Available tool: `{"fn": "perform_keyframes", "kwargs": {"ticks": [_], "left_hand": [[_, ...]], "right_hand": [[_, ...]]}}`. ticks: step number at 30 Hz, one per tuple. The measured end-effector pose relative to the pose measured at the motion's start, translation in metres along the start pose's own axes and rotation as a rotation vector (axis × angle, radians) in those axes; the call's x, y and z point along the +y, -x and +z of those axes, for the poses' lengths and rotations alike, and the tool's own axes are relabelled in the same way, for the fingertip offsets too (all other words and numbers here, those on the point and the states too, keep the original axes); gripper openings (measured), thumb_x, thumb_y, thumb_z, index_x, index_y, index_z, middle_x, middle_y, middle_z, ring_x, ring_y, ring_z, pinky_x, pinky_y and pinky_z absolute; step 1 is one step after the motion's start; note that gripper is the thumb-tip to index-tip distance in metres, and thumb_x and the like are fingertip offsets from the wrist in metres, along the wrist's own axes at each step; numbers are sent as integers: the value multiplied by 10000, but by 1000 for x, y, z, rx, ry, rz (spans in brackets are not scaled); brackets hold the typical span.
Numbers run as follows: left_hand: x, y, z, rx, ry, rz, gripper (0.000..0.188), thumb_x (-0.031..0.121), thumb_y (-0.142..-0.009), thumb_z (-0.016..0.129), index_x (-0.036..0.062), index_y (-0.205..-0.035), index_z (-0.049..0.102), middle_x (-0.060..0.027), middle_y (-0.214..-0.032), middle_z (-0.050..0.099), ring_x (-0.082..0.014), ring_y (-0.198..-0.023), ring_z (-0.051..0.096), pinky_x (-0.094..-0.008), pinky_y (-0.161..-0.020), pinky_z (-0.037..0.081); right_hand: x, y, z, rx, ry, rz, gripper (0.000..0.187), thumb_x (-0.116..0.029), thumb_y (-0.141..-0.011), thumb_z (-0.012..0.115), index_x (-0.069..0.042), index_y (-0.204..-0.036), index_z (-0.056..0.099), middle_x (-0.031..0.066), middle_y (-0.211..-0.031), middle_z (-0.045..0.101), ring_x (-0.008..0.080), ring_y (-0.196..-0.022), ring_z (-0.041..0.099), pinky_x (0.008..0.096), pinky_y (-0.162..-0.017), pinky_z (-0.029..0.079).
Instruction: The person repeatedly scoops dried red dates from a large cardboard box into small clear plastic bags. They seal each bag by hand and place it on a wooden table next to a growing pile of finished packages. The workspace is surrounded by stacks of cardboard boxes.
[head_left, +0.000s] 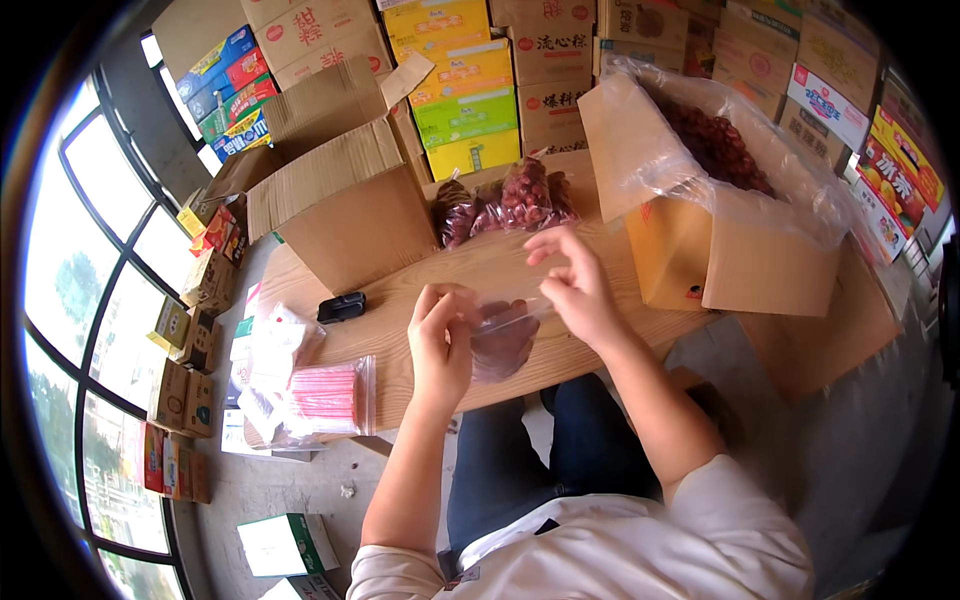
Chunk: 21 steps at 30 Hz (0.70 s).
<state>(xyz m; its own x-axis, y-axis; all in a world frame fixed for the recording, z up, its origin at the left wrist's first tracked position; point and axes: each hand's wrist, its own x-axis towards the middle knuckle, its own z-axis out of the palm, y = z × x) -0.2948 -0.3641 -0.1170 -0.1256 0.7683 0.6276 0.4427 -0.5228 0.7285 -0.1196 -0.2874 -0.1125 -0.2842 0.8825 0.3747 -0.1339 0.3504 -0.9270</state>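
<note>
My left hand (443,335) has its fingers closed on the edge of a clear plastic bag (505,345) of dark red dried fruit that looks like dates. The bag hangs upright by the table's near edge. To its upper right is my right hand (572,285), thumb and fingers apart, close to the bag's top edge; whether the thumb touches the film I cannot tell. Several filled bags of the same fruit (525,195) stand together at the back of the wooden table (400,350). An open carton lined with plastic (770,270) holds loose red fruit (715,145) on the right.
An open brown carton (345,220) stands at the back left. Before it lie a black object (342,307), a pack of pink strips (325,397) and crumpled clear bags (285,350). Stacked boxes (465,90) line the back wall, more boxes the window side. A white-green box (287,545) is on the floor.
</note>
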Motion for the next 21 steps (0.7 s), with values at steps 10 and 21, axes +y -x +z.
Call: {"fn": "perform_keyframes", "kwargs": {"ticks": [10, 21], "left_hand": [[-9, 0, -13, 61, 10, -36, 225, -170, -706, 392, -35, -733, 570, -128, -1002, 572, -154, -708, 537, -241, -615, 411], [-24, 6, -23, -206, 110, -170, 332, -166, -702, 379, -35, -883, 625, -95, -1059, 556, -103, -718, 479, -218, -603, 357]], "right_hand": [[16, 2, 12, 3, -1, -96, 367, 164, -671, 455, 17, -985, 574, 60, -971, 593, 97, -902, 565, 192, -576, 449], [20, 2, 2, -70, 61, -28, 340, 140, -692, 451, 1, -972, 584, 50, -937, 573, 19, -662, 504, 169, -547, 392]]}}
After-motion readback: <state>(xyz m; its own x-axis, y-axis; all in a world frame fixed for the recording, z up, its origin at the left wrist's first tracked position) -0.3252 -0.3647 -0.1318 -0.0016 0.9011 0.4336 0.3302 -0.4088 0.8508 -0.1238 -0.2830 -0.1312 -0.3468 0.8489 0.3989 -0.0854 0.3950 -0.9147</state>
